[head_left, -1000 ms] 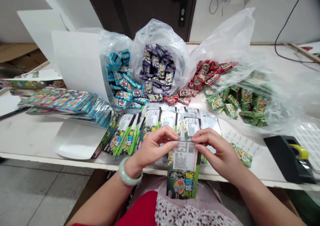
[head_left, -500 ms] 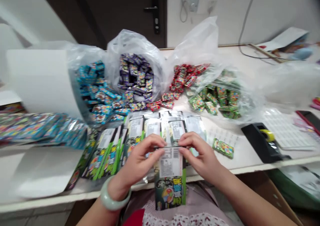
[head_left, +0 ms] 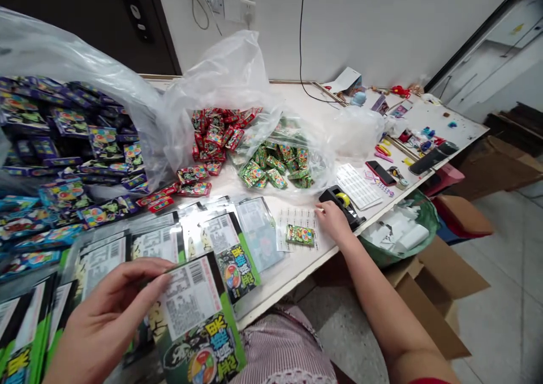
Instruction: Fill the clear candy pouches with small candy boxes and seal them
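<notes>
My left hand (head_left: 114,310) pinches a printed packet (head_left: 199,322) by its top corner. The packet is black and green, with a white label and barcode near the top. My right hand (head_left: 334,221) is at the front of the black tape dispenser (head_left: 352,211), with its fingertips over the upper right edge of a sheet of small stickers (head_left: 282,220). Its fingers are drawn together, and anything between them is too small to make out. A small green candy pack (head_left: 300,235) lies on that sheet. More printed packets (head_left: 231,254) lie on the table beside the left hand.
Clear plastic bags hold purple packs (head_left: 102,141), red packs (head_left: 216,132) and green packs (head_left: 275,163). Blue packs (head_left: 25,220) lie at the left. A white label sheet (head_left: 358,186) and a phone (head_left: 380,172) are right of the dispenser. Below the table edge stands a green waste bin (head_left: 430,231).
My right hand has let go of the packet's top edge and moved right to the sticker sheet by the dispenser. My left hand keeps the packet. The view has turned right.
</notes>
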`<action>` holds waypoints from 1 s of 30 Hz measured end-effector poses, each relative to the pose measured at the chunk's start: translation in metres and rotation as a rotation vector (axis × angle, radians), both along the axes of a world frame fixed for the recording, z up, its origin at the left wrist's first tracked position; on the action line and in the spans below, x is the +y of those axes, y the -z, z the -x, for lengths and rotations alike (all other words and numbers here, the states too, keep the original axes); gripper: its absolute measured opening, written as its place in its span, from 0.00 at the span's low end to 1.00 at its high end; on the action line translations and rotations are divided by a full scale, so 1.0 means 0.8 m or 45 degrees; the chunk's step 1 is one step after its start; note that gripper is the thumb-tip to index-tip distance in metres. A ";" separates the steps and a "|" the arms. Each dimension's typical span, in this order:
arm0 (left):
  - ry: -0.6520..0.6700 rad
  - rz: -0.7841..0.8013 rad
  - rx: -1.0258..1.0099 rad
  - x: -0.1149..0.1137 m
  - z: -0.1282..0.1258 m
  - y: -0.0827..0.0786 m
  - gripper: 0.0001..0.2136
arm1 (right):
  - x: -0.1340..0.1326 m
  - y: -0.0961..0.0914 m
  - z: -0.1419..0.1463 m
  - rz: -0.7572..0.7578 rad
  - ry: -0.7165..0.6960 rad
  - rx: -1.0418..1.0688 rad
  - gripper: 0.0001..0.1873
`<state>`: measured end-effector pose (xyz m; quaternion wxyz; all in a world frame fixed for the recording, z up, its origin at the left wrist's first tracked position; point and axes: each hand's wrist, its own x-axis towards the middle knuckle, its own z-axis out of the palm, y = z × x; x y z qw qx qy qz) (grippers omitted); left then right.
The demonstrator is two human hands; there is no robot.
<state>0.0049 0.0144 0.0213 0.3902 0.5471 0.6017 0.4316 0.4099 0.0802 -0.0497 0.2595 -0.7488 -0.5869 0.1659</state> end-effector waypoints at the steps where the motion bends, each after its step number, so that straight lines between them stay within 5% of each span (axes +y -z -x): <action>1: 0.002 0.000 -0.005 0.000 -0.002 -0.001 0.05 | 0.001 0.003 -0.001 0.023 0.004 -0.030 0.09; 11: 0.031 -0.011 0.000 0.005 0.003 0.006 0.03 | -0.018 0.005 -0.010 0.109 -0.002 0.015 0.06; 17: 0.161 -0.168 0.015 0.012 0.007 0.020 0.02 | -0.027 -0.027 0.008 -0.056 0.008 0.173 0.12; 19: 0.188 -0.228 -0.018 0.010 0.001 0.018 0.02 | -0.027 -0.054 0.048 -0.057 -0.161 0.366 0.13; 22: 0.210 -0.261 -0.061 0.007 -0.011 0.011 0.03 | -0.028 -0.105 0.129 0.010 -0.653 0.729 0.09; 25: 0.276 -0.252 -0.127 0.002 -0.017 0.004 0.02 | -0.024 -0.149 0.202 0.121 -1.061 0.756 0.05; 30: 0.312 -0.249 -0.194 -0.009 -0.012 -0.003 0.02 | -0.008 -0.162 0.264 0.252 -1.270 0.674 0.05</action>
